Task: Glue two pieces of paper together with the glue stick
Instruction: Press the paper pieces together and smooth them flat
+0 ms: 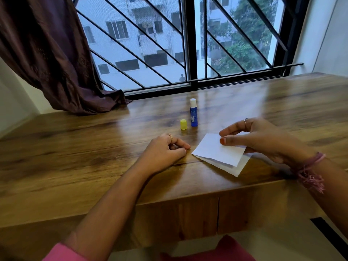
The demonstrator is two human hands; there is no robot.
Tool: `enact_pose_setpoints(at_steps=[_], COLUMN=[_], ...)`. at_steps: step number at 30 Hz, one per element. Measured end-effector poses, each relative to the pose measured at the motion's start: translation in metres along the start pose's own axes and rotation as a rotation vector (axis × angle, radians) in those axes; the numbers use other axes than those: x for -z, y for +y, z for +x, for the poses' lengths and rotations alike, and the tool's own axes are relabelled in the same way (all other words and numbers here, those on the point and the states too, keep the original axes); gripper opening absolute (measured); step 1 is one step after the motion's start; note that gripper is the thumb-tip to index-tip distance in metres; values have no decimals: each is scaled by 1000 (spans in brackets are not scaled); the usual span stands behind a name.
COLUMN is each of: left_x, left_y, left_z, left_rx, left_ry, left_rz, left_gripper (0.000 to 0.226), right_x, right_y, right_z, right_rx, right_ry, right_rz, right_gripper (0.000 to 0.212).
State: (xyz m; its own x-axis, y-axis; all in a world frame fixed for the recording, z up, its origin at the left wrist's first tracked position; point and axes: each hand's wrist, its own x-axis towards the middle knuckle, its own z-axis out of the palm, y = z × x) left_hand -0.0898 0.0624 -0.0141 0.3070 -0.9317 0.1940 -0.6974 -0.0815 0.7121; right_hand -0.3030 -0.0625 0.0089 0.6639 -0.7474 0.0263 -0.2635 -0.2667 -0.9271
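Pinching top paper (216,149), right hand (263,140)

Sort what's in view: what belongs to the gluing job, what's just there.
Job:
- glue stick, uncapped, upright
- yellow cap beside it
- top paper, pinched by right hand
- bottom paper

Just there:
- curtain
- left hand, idle on table
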Motion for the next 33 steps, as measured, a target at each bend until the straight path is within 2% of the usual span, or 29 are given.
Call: enact_pose_setpoints(at_steps=[33], left_x=[1], left_y=[2], left_z=[-1], left_rx=[-2], left_ry=[-28], left_rz=[12], left_gripper=[13], right_x=[-3], right_y=[7], right_z=[-1], right_rx=[71], right_ry=[43], right_rz=[-76], right_gripper=[7])
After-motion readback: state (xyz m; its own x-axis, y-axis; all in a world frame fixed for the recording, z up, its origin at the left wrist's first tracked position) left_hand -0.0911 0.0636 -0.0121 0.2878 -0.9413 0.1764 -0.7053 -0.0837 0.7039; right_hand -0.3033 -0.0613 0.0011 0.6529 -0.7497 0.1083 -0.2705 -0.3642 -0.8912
